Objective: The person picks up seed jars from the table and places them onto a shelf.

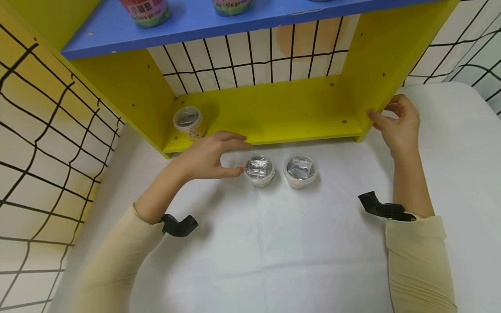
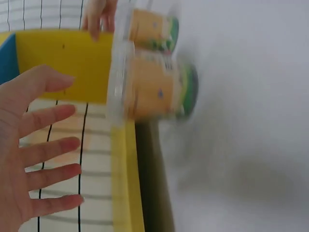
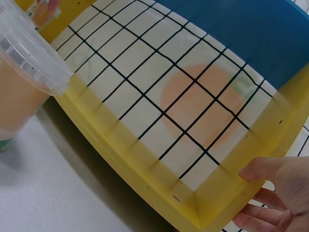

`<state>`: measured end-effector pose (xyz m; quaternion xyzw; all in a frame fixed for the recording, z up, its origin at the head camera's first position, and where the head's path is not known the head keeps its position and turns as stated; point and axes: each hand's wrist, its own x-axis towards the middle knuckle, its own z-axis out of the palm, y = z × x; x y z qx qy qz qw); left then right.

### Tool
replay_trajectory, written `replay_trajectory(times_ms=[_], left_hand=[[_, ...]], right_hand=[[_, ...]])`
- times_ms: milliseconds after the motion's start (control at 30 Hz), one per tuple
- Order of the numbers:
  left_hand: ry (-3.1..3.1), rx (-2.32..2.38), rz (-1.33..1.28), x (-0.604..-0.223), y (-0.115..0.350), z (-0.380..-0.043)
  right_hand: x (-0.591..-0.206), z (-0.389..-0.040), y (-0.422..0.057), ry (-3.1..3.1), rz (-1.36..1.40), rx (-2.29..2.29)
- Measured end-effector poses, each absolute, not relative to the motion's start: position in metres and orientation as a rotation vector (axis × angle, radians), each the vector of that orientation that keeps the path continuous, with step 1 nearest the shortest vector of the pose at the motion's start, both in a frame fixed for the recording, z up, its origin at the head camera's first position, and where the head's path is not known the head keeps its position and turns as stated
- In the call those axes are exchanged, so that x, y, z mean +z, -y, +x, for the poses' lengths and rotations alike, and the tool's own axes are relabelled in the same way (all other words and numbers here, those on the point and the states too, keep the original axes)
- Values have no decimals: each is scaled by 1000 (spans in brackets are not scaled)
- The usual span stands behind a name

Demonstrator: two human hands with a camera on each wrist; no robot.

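Observation:
Two small lidded plastic cups stand side by side on the white cloth in front of the shelf: the left cup (image 1: 260, 170) and the right cup (image 1: 300, 171). Silvery packets show through their clear lids. My left hand (image 1: 213, 157) reaches beside the left cup, thumb and fingers spread, with a slight gap to it. In the left wrist view that hand (image 2: 43, 150) has nothing in its grasp. My right hand (image 1: 401, 124) pinches the front edge of the yellow shelf's right side panel (image 1: 391, 65), thumb toward the inner side. A third cup (image 1: 189, 122) sits on the lower board's left end.
The blue upper board (image 1: 274, 13) overhangs the yellow lower board (image 1: 274, 108) and carries labelled cups, such as a pink-labelled one (image 1: 146, 11). Black wire mesh (image 1: 43, 143) stands along the left and behind the shelf. White cloth (image 1: 274, 243) covers the table.

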<state>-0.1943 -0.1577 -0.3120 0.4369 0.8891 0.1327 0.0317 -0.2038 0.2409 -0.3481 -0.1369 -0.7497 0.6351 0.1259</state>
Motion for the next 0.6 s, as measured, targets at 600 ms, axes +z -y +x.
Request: replay_trajectory(times_ms=[600], left_hand=[[-2526, 412, 1249, -319, 108, -192]], right_hand=[[-348, -206, -240, 2195, -409, 1834]])
